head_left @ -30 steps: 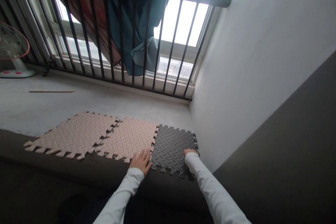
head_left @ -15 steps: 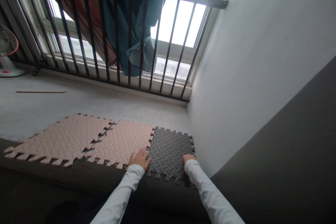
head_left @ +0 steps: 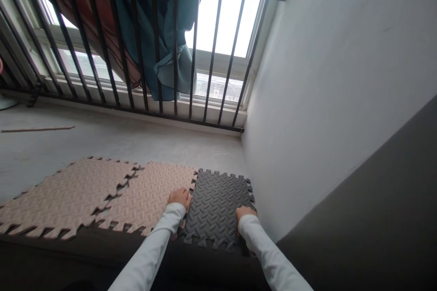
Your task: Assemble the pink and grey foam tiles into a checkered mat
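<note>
The step in hand looks like fitting the dark gray mat (head_left: 218,195) to the middle pink mat (head_left: 150,193). Both lie on the pale ledge (head_left: 160,134), the gray 1 next to the wall (head_left: 317,77), with the far-left pink mat (head_left: 68,198) beyond.

The left hand (head_left: 180,197) rests with bent fingers at the seam between gray and pink; I can't tell whether it pinches an edge. The right hand (head_left: 245,213) is curled at the gray mat's wall side, its fingertips hidden, so its grip is unclear too.

The next move seems to call for lining up the teeth and pressing along that seam. Dark gaps also show between the 2 pink mats.
</note>
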`<state>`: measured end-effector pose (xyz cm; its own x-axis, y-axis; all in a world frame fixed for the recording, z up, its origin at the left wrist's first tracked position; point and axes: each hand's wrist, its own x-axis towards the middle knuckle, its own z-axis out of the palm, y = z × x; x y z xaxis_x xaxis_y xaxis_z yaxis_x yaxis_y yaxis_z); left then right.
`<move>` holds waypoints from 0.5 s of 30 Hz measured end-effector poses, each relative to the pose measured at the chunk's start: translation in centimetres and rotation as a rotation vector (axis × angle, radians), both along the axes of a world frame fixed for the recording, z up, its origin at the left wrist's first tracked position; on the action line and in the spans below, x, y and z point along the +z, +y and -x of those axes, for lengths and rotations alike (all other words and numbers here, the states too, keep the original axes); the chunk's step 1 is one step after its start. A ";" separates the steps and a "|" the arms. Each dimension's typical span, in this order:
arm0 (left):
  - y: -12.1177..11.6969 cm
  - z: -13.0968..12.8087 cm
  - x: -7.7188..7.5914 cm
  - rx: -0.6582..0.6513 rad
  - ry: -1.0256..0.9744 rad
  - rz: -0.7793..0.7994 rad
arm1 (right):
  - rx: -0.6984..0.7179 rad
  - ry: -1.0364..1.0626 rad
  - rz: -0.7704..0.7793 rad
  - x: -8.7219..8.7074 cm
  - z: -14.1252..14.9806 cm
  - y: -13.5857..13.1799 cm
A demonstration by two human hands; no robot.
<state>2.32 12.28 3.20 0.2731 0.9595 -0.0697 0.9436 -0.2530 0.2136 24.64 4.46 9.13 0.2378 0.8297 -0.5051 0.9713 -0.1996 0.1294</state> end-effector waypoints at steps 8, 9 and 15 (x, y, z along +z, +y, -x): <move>4.1 -1.5 -1.1 0.011 -0.059 0.006 | -0.037 -0.022 0.024 -0.3 0.2 0.6; 4.2 -1.7 -1.4 0.017 -0.066 0.008 | -0.034 -0.018 0.025 -0.3 0.1 0.7; 4.3 -2.0 -2.2 0.090 -0.106 0.030 | -0.038 -0.009 0.041 -0.6 0.1 1.0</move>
